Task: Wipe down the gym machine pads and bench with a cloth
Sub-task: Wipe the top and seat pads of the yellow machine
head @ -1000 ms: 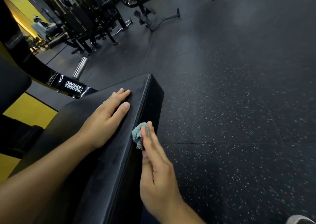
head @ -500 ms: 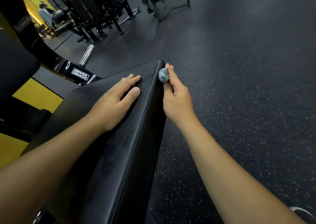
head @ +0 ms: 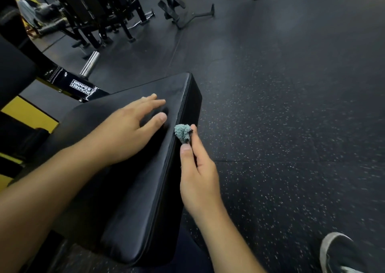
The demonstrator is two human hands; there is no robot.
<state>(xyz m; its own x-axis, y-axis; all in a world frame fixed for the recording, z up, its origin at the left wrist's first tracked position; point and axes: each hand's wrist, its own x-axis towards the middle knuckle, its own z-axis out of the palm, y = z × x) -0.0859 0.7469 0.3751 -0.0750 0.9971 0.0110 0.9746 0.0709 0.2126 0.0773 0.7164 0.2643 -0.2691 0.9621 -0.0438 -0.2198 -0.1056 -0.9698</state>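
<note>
Seemingly, right hand [head: 198, 177] presses cloth [head: 183, 132] against pad [head: 133, 189] edge.

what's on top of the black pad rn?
On the pad top, the left hand lies flat with fingers straight. The right hand pinches a wadded teal cloth against the pad's right edge seam, not on top. Whatever is under the left palm is covered.

A single head-worn, wide-angle view looks forward and steeply down from above the person's own forearms. It sits close over the black pad [head: 133, 168], which runs from 7 o'clock toward 12 o'clock. The speckled floor [head: 291, 127] fills the side from 1 to 5 o'clock, and machine frames [head: 100, 12] stand far off at 11 o'clock. Straight lines bow near the edges.
</note>
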